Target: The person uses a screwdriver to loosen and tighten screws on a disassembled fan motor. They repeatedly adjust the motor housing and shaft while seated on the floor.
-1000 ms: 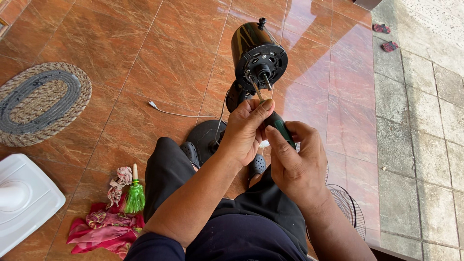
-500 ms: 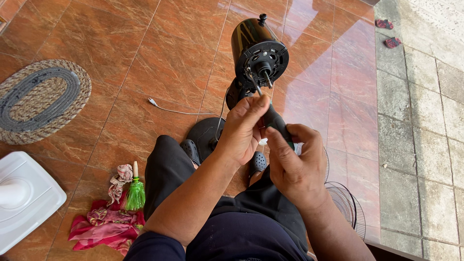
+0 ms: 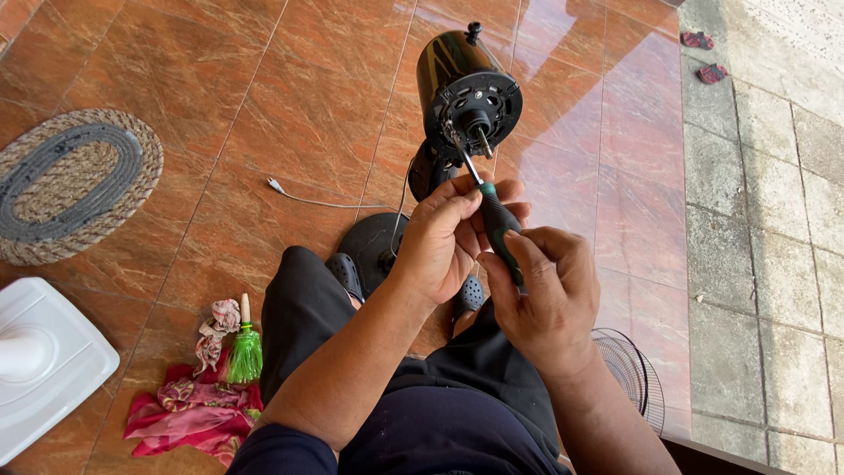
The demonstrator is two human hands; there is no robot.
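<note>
A black fan motor housing [image 3: 466,84] stands on its round black base [image 3: 374,246], its bare shaft facing me. A screwdriver with a green and black handle [image 3: 497,220] points its metal tip at the front face of the housing. My left hand [image 3: 444,237] is wrapped around the upper part of the handle, near the shank. My right hand [image 3: 541,299] grips the lower end of the same handle. Both hands hover above my knees, just in front of the fan.
A white power cord [image 3: 308,198] trails left from the fan over orange tiles. A wire fan grille [image 3: 633,374] lies at my right. A woven oval mat [image 3: 70,180], a white plastic base [image 3: 44,361], red cloth [image 3: 189,409] and a green-tufted brush [image 3: 244,347] sit left. Grey paving [image 3: 765,220] lies right.
The screwdriver's tip has come away slightly from the housing and its handle now shows between my hands. My left hand has slid lower along it.
</note>
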